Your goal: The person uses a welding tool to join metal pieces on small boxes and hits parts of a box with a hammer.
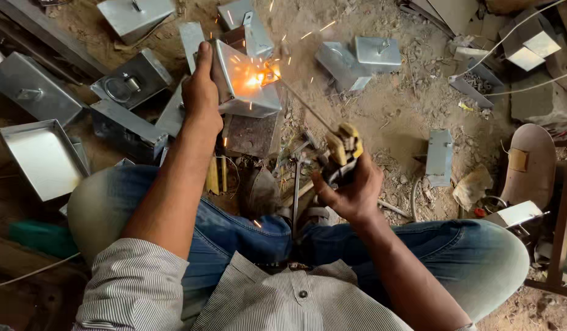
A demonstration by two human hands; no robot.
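Head view, looking down past striped sleeves and blue-jeaned knees: the left hand reaches forward with its fingers wrapped over the top edge of a grey sheet-metal box, pressing it so it stands tilted on a dark flat steel plate on the sandy ground; the grip looks meant to keep the seam steady and turned toward the arc. The right hand is closed around a yellow-jawed welding electrode holder, held back near the knee so the thin welding rod slants up and away from the body to the box's right corner, where a bright orange spark burst flares. Between the knees lie loose metal rods and scraps. Around the work, similar grey metal boxes with handles sit scattered on the dirt, and an open shallow metal tray lies at the left.
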